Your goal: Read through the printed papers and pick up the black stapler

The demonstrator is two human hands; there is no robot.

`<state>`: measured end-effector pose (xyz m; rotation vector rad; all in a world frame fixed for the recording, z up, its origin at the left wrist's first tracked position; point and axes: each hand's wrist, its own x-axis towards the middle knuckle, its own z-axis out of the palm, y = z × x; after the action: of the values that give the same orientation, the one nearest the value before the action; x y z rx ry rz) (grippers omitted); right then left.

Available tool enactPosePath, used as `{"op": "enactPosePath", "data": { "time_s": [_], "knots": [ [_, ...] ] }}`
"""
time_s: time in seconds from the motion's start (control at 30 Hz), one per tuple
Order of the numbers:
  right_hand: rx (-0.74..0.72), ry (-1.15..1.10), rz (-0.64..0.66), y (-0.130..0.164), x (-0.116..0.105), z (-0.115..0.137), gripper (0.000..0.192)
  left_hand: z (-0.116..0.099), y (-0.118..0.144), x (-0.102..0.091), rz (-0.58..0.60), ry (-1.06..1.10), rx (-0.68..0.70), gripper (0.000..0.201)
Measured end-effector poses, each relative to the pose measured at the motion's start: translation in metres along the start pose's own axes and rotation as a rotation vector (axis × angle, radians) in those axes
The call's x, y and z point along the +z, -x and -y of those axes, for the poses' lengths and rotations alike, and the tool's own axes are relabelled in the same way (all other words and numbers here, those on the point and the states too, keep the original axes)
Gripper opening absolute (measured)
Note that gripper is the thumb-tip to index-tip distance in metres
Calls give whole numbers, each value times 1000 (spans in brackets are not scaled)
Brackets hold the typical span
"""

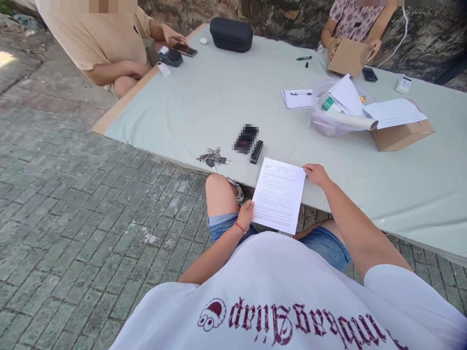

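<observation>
Currently printed sheet [279,194] lifted at near table edge [365,214]; left hand [246,215] pinching its lower-left edge, right hand [316,174] gripping upper-right corner. Keys [213,157] just beyond. Reading apparently underway; pen [303,58] untouched, far side.

Pixelated beyond telling: small dark object [246,138] at frame centre. Too fine to read: print on sheet [279,194]. Cut off at top edge: two co-workers' heads. Partly buried under papers: plastic tub [328,124], upper right.
</observation>
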<state>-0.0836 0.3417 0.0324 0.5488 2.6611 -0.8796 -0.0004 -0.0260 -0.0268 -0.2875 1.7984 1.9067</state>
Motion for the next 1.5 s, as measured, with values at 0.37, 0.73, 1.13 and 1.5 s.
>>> {"op": "enactPosePath", "data": {
  "time_s": [0.37,0.73,1.13,1.5],
  "knots": [
    [29,-176,7,-1,5,-15,35,-3,0,3,-1,-12,-1,43],
    [25,-148,14,2,3,-13,35,-1,-1,4,-10,-10,23,39],
    [61,329,40,-7,-17,36,37,-10,5,2,-2,-38,9,34],
    [-528,532,135,-67,37,200,65,-16,11,0,30,-96,24,34]
  ]
}}
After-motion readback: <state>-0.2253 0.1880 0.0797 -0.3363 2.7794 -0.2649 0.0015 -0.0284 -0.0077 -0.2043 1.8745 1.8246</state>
